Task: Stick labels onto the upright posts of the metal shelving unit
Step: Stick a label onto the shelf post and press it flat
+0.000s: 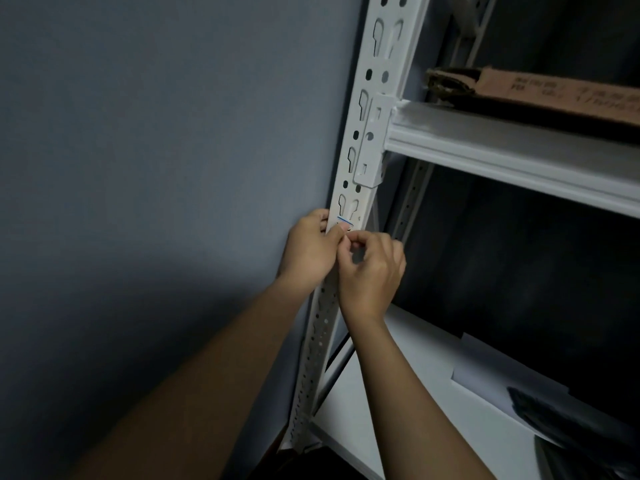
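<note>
Grey-blue wall fills the left half of the view, unlit and in shadow toward the bottom. Against it stands a white metal shelving unit, seen from its front left corner.

Front upright post: white, punched with keyhole slots and round holes along its length, leaning across the view from lower left to upper right. A shelf beam hooks into it by a slotted bracket above the hands.

Label: small and white with a blue line along its top edge, lying on the front face of the post just under a pair of keyhole slots. Only its upper part shows (the rest is covered by fingers).

Left hand: wrapped round the wall-side edge of the post, thumb laid across the front face at the label.

Right hand: fingers curled, thumb and forefinger pinched together at the lower right edge of the label, touching the left thumb. Whether it grips the label itself or a backing strip cannot be told.

Upper shelf: a brown cardboard box with printed text, lying flat.

Lower shelf: white board, carrying a pale sheet and dark items at the right, too dim to identify.
</note>
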The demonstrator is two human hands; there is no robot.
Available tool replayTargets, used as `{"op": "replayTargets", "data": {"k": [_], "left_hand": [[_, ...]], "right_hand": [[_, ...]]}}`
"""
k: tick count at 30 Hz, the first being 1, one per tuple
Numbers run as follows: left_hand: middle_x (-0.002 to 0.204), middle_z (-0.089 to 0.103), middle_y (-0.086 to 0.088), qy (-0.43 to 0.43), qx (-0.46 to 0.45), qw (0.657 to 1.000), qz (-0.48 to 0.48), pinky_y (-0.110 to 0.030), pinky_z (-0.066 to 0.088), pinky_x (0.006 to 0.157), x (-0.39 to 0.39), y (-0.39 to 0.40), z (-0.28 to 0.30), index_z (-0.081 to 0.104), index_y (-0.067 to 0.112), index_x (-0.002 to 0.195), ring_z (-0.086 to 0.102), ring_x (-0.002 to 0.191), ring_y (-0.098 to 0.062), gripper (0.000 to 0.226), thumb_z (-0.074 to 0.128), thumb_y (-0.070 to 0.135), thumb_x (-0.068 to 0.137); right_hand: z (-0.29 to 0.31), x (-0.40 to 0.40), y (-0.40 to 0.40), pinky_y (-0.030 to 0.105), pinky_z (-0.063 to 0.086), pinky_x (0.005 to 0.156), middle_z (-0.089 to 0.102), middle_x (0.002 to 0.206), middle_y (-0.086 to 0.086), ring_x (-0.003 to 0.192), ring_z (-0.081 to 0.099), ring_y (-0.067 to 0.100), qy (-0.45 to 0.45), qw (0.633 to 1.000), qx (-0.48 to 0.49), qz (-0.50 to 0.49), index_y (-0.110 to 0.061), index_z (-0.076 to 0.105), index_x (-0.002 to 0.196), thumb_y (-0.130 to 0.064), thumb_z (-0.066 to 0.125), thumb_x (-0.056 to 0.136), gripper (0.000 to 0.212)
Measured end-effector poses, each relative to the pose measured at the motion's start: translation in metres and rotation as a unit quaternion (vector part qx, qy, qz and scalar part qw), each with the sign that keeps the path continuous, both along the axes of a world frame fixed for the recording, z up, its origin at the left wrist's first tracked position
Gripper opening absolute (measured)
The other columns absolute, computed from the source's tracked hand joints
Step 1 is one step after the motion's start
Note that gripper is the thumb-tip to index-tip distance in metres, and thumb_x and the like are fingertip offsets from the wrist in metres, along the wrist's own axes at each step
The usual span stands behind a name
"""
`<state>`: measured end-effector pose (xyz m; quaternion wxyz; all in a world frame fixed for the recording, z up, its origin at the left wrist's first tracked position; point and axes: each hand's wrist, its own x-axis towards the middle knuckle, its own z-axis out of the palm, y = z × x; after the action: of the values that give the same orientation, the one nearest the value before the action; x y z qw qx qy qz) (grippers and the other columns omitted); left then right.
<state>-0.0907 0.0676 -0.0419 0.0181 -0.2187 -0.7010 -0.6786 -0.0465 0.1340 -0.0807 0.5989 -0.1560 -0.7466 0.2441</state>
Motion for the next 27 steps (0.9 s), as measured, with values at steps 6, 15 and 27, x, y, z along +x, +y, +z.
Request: {"op": "replayTargets", "data": {"k": [6,15,27], "left_hand": [[0.097,0.071,-0.002,0.006,-0.017,1.000,0.012,-0.032,0.053,0.076,0.0035,-0.0013,0.0021,0.063,0.015,0.105,0.067,0.084,-0.016,0.014,0.053,0.017,0.094],[0.071,0.058,0.010,0.022,-0.032,0.999,0.018,-0.034,0.051,0.073,0.0065,-0.0038,0.0057,0.059,0.018,0.093,0.054,0.065,-0.009,0.012,0.049,0.023,0.097],[0.082,0.066,0.010,0.008,-0.020,1.000,0.013,-0.033,0.052,0.075,0.0079,-0.0039,0.0040,0.058,0.024,0.092,0.062,0.075,-0.012,0.020,0.043,0.012,0.097]], "right_hand": [[0.0028,0.0013,-0.0024,0.054,0.046,0.090,0.060,0.073,-0.002,0.081,0.046,0.012,-0.009,1.000,0.003,0.002,-0.015,0.065,0.078,-0.021,0.070,0.079,0.008],[0.0047,0.0035,-0.0041,0.057,0.042,0.096,0.060,0.072,-0.001,0.081,0.050,0.013,-0.019,1.000,-0.003,0.021,-0.014,0.066,0.078,-0.022,0.067,0.079,0.008],[0.0029,0.0027,-0.0048,0.052,0.024,0.113,0.058,0.070,-0.003,0.079,0.057,0.020,-0.033,0.999,-0.004,0.026,-0.015,0.065,0.076,-0.016,0.073,0.077,0.008]]}}
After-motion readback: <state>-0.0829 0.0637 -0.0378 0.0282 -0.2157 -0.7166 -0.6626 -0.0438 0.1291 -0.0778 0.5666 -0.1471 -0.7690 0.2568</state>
